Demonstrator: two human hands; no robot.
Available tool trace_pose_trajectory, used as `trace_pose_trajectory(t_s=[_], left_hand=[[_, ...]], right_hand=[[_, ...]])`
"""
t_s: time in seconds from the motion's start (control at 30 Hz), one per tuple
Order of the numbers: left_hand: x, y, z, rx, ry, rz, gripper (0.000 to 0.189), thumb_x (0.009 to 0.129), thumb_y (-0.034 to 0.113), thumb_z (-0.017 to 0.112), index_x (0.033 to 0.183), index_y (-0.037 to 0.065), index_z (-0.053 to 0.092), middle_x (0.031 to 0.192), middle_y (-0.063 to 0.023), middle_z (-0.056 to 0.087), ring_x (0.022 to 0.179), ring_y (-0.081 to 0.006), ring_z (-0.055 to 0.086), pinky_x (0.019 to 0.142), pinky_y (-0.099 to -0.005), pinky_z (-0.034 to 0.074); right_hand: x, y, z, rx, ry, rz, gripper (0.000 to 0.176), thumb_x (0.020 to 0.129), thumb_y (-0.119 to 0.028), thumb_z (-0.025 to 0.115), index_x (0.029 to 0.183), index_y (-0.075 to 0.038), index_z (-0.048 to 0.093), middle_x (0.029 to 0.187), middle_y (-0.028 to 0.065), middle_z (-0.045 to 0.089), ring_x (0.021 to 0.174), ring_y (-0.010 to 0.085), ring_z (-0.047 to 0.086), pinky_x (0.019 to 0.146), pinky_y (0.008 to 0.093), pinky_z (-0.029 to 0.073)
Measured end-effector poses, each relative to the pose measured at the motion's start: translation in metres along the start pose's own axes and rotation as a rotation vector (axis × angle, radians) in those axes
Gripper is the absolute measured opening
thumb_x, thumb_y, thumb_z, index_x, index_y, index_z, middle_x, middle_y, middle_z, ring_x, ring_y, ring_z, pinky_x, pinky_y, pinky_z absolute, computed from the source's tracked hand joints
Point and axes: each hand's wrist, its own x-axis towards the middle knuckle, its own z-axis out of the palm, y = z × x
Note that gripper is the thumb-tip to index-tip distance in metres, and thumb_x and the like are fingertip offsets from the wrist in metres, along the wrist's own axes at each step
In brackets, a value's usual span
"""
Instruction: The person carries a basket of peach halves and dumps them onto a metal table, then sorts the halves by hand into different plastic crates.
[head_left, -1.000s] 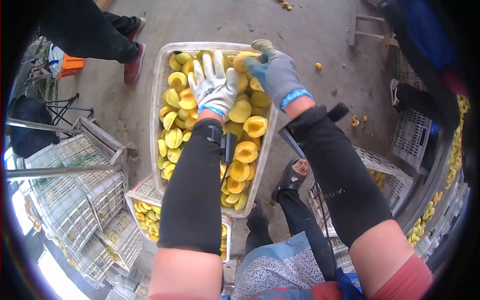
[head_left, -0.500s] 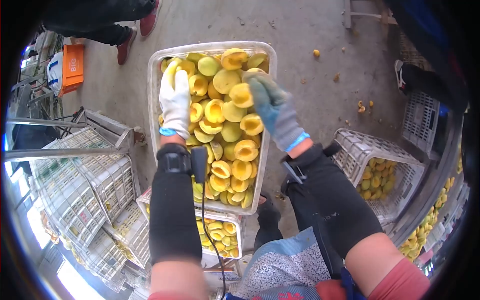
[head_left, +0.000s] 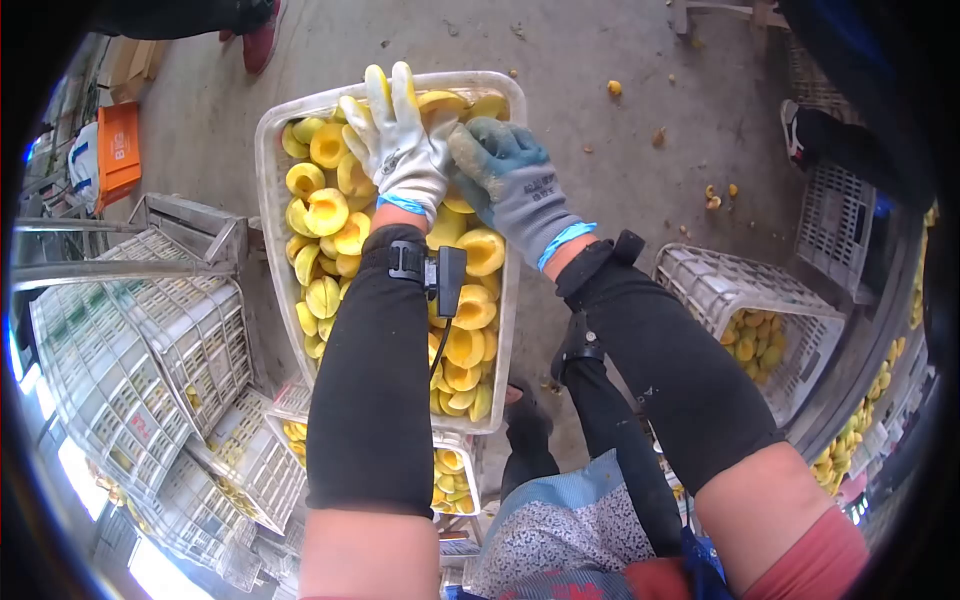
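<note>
A white plastic crate (head_left: 509, 320) in front of me is heaped with halved, pitted yellow peaches (head_left: 327, 212). My left hand (head_left: 408, 150), in a white glove with yellow-stained fingertips, lies over the fruit near the crate's far end, fingers stretched and spread. Close against it on the right is my right hand (head_left: 520, 185), in a grey-blue glove, its fingers curled inward above the fruit. Whatever those fingers may hold is hidden. Peach halves under both hands are partly covered.
A second crate of peach halves (head_left: 452, 480) is below the first. To the right, a tilted white crate (head_left: 735, 285) holds more fruit. Stacked crates (head_left: 130, 370) stand left, near an orange box (head_left: 119, 150). Fruit scraps (head_left: 614, 88) lie on the floor. Other people's feet (head_left: 262, 40) show at the top.
My left hand has moved right and its fingers have spread. My right hand has come in beside it, and the peach half at its fingers no longer shows. The view has shifted slightly.
</note>
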Motion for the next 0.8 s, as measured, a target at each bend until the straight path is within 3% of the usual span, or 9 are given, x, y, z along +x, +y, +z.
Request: trace_pose_trajectory(t_s=[0.13, 0.2, 0.27, 0.4, 0.47, 0.5, 0.63, 0.7, 0.8], left_hand=[[-0.01, -0.013, 0.005, 0.056, -0.033, 0.011, 0.072, 0.091, 0.042, 0.069, 0.157, 0.036, 0.039, 0.169, -0.0105, 0.025, 0.149, -0.0518, 0.024, 0.118, -0.0663, 0.022], [-0.026, -0.028, -0.004, -0.018, -0.053, 0.078, 0.07, 0.092, 0.041, 0.064, 0.157, 0.031, 0.04, 0.167, -0.0088, 0.03, 0.151, -0.0425, 0.026, 0.116, -0.07, 0.022], [-0.051, -0.039, -0.021, -0.178, -0.163, 0.074, 0.061, 0.102, 0.041, 0.053, 0.157, 0.017, 0.041, 0.163, -0.0106, 0.038, 0.152, -0.0338, 0.031, 0.12, -0.0598, 0.02], [-0.065, -0.055, -0.02, -0.326, -0.176, 0.043, 0.065, 0.105, 0.048, 0.045, 0.159, 0.013, 0.035, 0.162, -0.0151, 0.037, 0.153, -0.0355, 0.028, 0.122, -0.0579, 0.016], [-0.053, -0.057, -0.014, -0.167, -0.233, -0.06, 0.069, 0.104, 0.052, 0.043, 0.161, 0.014, 0.031, 0.165, -0.0146, 0.032, 0.155, -0.037, 0.021, 0.123, -0.0573, 0.012], [-0.043, -0.06, -0.017, -0.158, -0.265, -0.078, 0.071, 0.103, 0.054, 0.044, 0.161, 0.015, 0.031, 0.164, -0.0155, 0.034, 0.154, -0.0385, 0.022, 0.123, -0.0582, 0.012], [-0.039, -0.066, -0.055, -0.2, -0.346, -0.077, 0.072, 0.101, 0.058, 0.043, 0.16, 0.018, 0.033, 0.162, -0.0134, 0.037, 0.153, -0.0398, 0.026, 0.124, -0.0575, 0.016], [-0.082, -0.069, -0.089, -0.214, -0.099, -0.013, 0.069, 0.102, 0.057, 0.044, 0.157, 0.017, 0.038, 0.162, -0.0131, 0.038, 0.152, -0.0399, 0.027, 0.123, -0.0563, 0.018], [-0.188, -0.078, -0.151, -0.057, 0.223, -0.31, 0.068, 0.101, 0.05, 0.053, 0.151, 0.005, 0.043, 0.156, -0.0219, 0.041, 0.144, -0.0468, 0.035, 0.118, -0.0592, 0.027]], right_hand=[[-0.021, -0.007, 0.016, 0.119, 0.122, -0.016, 0.057, 0.081, -0.014, 0.076, 0.136, -0.016, 0.06, 0.134, 0.0139, 0.058, 0.122, 0.0369, 0.058, 0.107, 0.0473, 0.047], [-0.046, -0.026, -0.002, 0.239, 0.104, 0.011, 0.056, 0.082, -0.009, 0.076, 0.136, -0.013, 0.06, 0.134, 0.0145, 0.059, 0.123, 0.0373, 0.058, 0.104, 0.046, 0.049], [-0.078, -0.038, -0.04, 0.206, -0.022, 0.052, 0.057, 0.08, -0.002, 0.076, 0.135, -0.012, 0.062, 0.131, 0.0151, 0.061, 0.118, 0.0368, 0.062, 0.099, 0.0436, 0.054], [-0.141, -0.033, -0.119, 0.195, -0.166, 0.108, 0.051, 0.08, -0.003, 0.076, 0.129, -0.009, 0.065, 0.127, 0.0143, 0.063, 0.114, 0.0335, 0.065, 0.098, 0.0422, 0.054], [-0.172, -0.038, -0.156, 0.21, -0.242, 0.413, 0.048, 0.083, -0.001, 0.073, 0.129, -0.009, 0.065, 0.127, 0.0158, 0.064, 0.117, 0.036, 0.063, 0.1, 0.0429, 0.052], [-0.195, -0.038, -0.164, -0.043, -0.235, 0.303, 0.047, 0.085, -0.001, 0.072, 0.13, -0.009, 0.064, 0.127, 0.0163, 0.064, 0.119, 0.0366, 0.062, 0.1, 0.0437, 0.052], [-0.239, -0.054, -0.185, -0.123, -0.238, 0.39, 0.046, 0.085, 0.0, 0.071, 0.13, -0.007, 0.063, 0.127, 0.0167, 0.062, 0.115, 0.0387, 0.061, 0.098, 0.0442, 0.051], [-0.245, -0.06, -0.198, -0.094, -0.242, 0.409, 0.046, 0.086, 0.0, 0.07, 0.131, -0.007, 0.062, 0.128, 0.0174, 0.062, 0.117, 0.0388, 0.061, 0.099, 0.0447, 0.05], [-0.254, -0.088, -0.219, -0.098, -0.268, 0.453, 0.041, 0.091, -0.001, 0.066, 0.131, -0.006, 0.061, 0.128, 0.019, 0.061, 0.118, 0.0385, 0.06, 0.101, 0.0443, 0.049]])
